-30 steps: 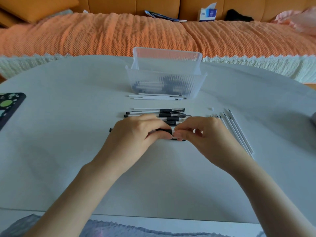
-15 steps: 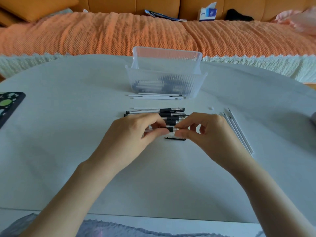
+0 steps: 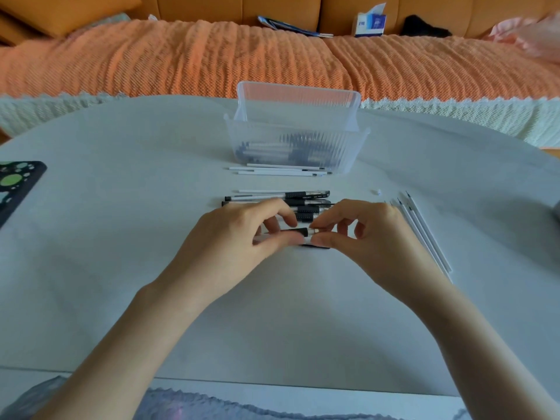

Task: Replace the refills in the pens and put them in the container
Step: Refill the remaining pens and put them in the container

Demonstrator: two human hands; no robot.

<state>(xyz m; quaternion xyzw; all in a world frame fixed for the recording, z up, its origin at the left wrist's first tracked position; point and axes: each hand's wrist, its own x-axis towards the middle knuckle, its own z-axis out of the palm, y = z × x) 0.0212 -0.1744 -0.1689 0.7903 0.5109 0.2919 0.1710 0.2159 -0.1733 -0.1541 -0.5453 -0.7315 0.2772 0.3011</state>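
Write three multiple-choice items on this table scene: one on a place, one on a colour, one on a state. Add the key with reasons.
1. Where do the white refills nearest the clear container lie?
A. inside it
B. on the table, just in front of it
C. behind it

2. What colour are the grips of the pens lying in a row?
A. red
B. yellow
C. black

3. What is the state of the pen at the middle?
A. held by the left hand and the right hand together
B. lying untouched
C. standing upright in the container

Key:
1 B: they lie flat on the table before its near wall.
2 C: each pen shows a dark black grip.
3 A: fingers of both hands pinch it, one hand at each side.
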